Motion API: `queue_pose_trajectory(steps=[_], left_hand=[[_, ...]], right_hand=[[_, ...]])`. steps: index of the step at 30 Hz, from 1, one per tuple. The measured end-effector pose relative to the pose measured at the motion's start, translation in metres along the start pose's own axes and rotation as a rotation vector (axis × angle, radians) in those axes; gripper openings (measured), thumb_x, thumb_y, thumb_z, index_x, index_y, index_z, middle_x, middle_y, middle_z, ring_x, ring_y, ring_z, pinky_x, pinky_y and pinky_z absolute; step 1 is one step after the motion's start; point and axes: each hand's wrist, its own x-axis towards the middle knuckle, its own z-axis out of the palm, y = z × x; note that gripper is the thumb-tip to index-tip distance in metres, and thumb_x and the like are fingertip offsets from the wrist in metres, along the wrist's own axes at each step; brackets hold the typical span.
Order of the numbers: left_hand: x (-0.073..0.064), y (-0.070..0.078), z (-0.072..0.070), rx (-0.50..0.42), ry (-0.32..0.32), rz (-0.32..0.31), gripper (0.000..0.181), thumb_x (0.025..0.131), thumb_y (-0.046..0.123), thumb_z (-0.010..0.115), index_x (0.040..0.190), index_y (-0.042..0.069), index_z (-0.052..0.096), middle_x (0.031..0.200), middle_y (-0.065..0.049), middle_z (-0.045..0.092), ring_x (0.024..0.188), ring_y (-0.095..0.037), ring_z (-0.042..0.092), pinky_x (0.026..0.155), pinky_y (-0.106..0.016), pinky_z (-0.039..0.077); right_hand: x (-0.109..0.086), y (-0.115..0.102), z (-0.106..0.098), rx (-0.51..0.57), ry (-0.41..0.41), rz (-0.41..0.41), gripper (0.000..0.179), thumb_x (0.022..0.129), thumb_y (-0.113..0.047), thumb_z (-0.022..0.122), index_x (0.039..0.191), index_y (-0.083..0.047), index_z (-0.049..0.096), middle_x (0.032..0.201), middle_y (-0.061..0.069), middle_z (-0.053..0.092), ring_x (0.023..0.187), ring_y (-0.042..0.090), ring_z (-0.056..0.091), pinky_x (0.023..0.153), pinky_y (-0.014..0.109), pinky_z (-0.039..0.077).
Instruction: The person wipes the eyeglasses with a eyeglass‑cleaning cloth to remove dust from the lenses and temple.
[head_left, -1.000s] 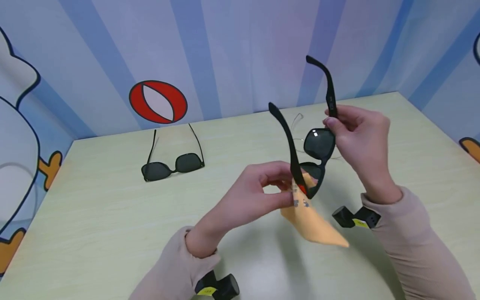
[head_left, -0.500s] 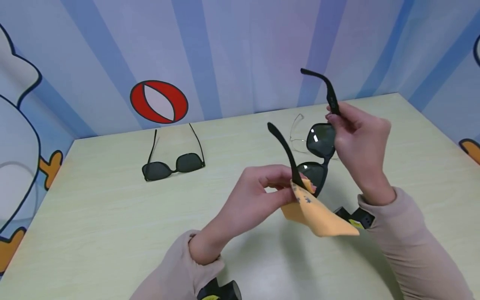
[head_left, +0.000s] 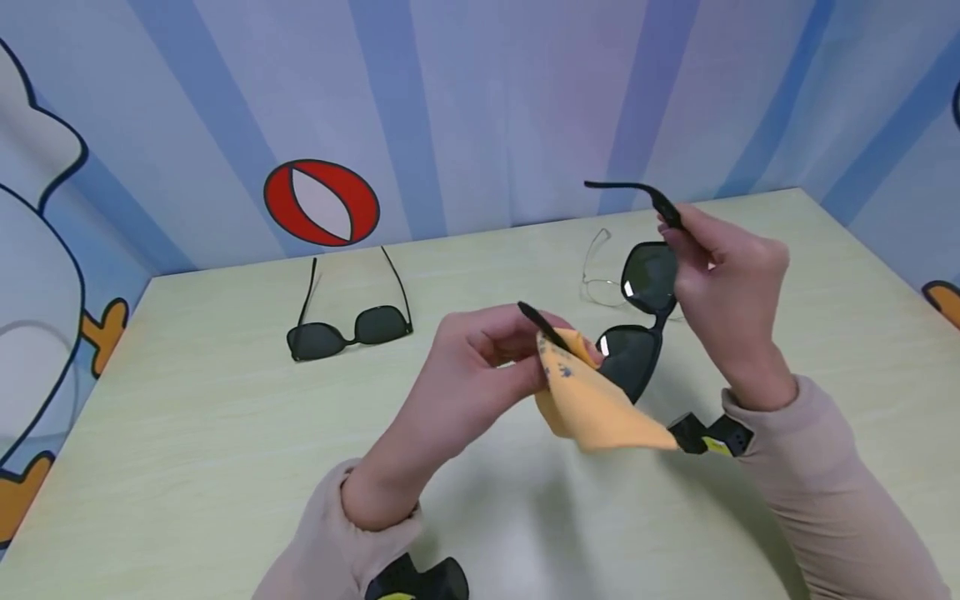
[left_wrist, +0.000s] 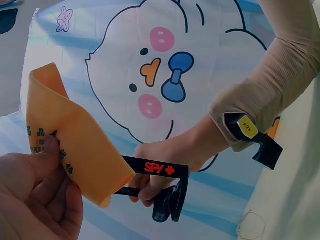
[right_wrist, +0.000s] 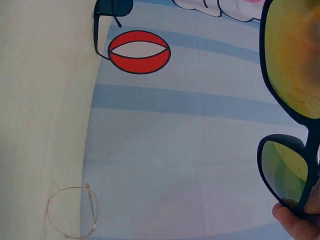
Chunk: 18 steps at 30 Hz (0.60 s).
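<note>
My right hand (head_left: 731, 283) pinches one temple of a pair of black sunglasses (head_left: 651, 275) near its hinge. The sunglasses are held up above the table, lenses one over the other. In my left hand (head_left: 480, 367) is a yellow-orange cloth (head_left: 600, 408) with small dark print, folded round the other temple, whose dark tip sticks out past the fingers. Red SPY+ lettering marks the inner side of the temple (left_wrist: 160, 167) in the left wrist view. The right wrist view shows the lenses (right_wrist: 290, 60) with yellow-green reflections.
A second pair of black sunglasses (head_left: 348, 333) lies unfolded on the pale table (head_left: 187, 433) at the left. Thin wire-framed glasses (head_left: 596, 279) lie behind the held pair. A striped blue printed backdrop (head_left: 480, 108) rises along the table's back edge.
My left hand and the cloth have moved left along the temple toward its tip. The sunglasses have tilted, so the temple in my right hand has swung from upright to nearly level.
</note>
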Motion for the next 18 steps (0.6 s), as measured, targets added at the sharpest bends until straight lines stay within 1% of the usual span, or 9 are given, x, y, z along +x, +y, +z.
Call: queue_pose_trajectory(steps=[2,5,8,10,12,14,16,18], left_hand=[[-0.001,0.003,-0.002,-0.078,0.009,-0.02,0.017,0.084,-0.011,0.059,0.101,-0.009,0.063,0.095,-0.017,0.068,0.094,-0.029,0.064,0.08,-0.04,0.054],[-0.002,0.007,-0.006,-0.155,0.016,-0.038,0.019,0.084,-0.012,0.059,0.103,-0.012,0.06,0.094,-0.014,0.068,0.097,-0.032,0.063,0.084,-0.043,0.052],[-0.003,0.01,-0.009,-0.172,0.039,-0.064,0.021,0.084,-0.011,0.059,0.105,-0.012,0.058,0.094,-0.009,0.069,0.099,-0.033,0.062,0.085,-0.043,0.052],[-0.004,0.011,-0.011,-0.176,0.059,-0.077,0.022,0.084,-0.011,0.059,0.106,-0.012,0.058,0.093,-0.007,0.069,0.099,-0.034,0.062,0.085,-0.043,0.052],[-0.005,0.012,-0.013,-0.177,0.08,-0.085,0.021,0.084,-0.012,0.059,0.105,-0.011,0.059,0.092,-0.007,0.07,0.099,-0.034,0.063,0.086,-0.043,0.051],[-0.005,0.012,-0.016,-0.174,0.1,-0.084,0.019,0.084,-0.013,0.058,0.102,-0.008,0.061,0.091,-0.006,0.07,0.098,-0.035,0.063,0.088,-0.043,0.05],[-0.005,0.013,-0.018,-0.174,0.118,-0.073,0.021,0.084,-0.014,0.058,0.099,-0.001,0.065,0.09,-0.005,0.07,0.098,-0.035,0.064,0.088,-0.043,0.05],[-0.005,0.015,-0.021,-0.177,0.129,-0.05,0.026,0.083,-0.015,0.057,0.095,0.006,0.068,0.089,-0.005,0.07,0.096,-0.036,0.064,0.087,-0.043,0.051]], right_hand=[[0.001,0.0,-0.002,0.006,0.024,-0.015,0.013,0.087,0.001,0.061,0.092,0.003,0.073,0.082,0.017,0.07,0.058,0.027,0.061,0.059,0.008,0.036],[0.002,0.001,-0.004,0.018,0.063,-0.034,0.013,0.087,0.002,0.061,0.091,0.002,0.073,0.082,0.016,0.07,0.058,0.028,0.06,0.06,0.007,0.035],[0.004,0.002,-0.006,0.03,0.087,-0.037,0.013,0.085,0.004,0.062,0.09,0.001,0.074,0.082,0.015,0.071,0.059,0.027,0.062,0.06,0.006,0.036],[0.005,0.003,-0.006,0.037,0.087,-0.032,0.013,0.085,0.004,0.063,0.089,0.001,0.074,0.082,0.015,0.071,0.061,0.02,0.064,0.06,0.006,0.036],[0.006,0.004,-0.007,0.046,0.08,-0.023,0.012,0.084,0.004,0.064,0.088,0.001,0.075,0.081,0.014,0.071,0.064,0.008,0.063,0.06,0.006,0.037],[0.006,0.004,-0.007,0.055,0.074,-0.016,0.011,0.084,0.003,0.065,0.086,0.001,0.075,0.08,0.014,0.071,0.066,-0.004,0.059,0.06,0.006,0.038],[0.007,0.004,-0.008,0.06,0.07,-0.012,0.01,0.084,0.004,0.065,0.086,0.001,0.075,0.079,0.015,0.07,0.067,-0.013,0.054,0.06,0.006,0.038],[0.007,0.004,-0.008,0.067,0.067,-0.01,0.01,0.083,0.004,0.065,0.086,0.002,0.074,0.079,0.016,0.07,0.067,-0.016,0.052,0.059,0.006,0.037]])
